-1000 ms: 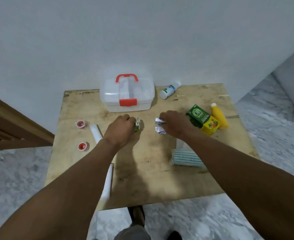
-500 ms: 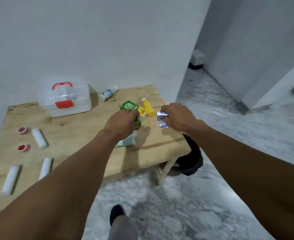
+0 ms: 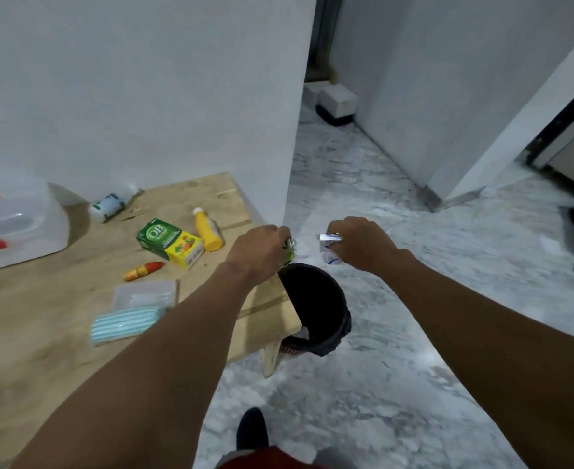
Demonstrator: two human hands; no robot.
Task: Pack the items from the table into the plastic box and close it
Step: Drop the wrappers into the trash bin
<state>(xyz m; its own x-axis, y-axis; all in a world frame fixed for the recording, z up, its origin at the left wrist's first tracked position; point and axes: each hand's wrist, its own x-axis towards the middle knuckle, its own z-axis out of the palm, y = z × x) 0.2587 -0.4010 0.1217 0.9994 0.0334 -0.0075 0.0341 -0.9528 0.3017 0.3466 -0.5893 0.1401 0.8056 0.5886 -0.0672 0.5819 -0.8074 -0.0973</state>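
My left hand [image 3: 260, 247] is closed on a crumpled green wrapper [image 3: 289, 252] and hangs over the rim of a black bin [image 3: 316, 306] beside the table's right end. My right hand [image 3: 360, 243] grips a crumpled white and blue wrapper [image 3: 329, 247] above the floor just right of the bin. The clear plastic box [image 3: 18, 225] with red handle and latch stands shut at the far left of the wooden table [image 3: 42, 333]. On the table lie a green and yellow carton [image 3: 168, 242], a yellow bottle [image 3: 207, 230], a white bottle [image 3: 109, 204], an orange tube [image 3: 143, 270] and a pack of striped masks [image 3: 126, 321].
A white wall stands behind the table and ends at a corner by the bin. Marble floor stretches to the right. A grey block [image 3: 338, 103] sits down the corridor. My foot [image 3: 251, 431] shows at the bottom.
Both hands lifted the wrappers off the table and carried them right, out past the table's end to the bin. The view swung right, so the box slid to the left edge.
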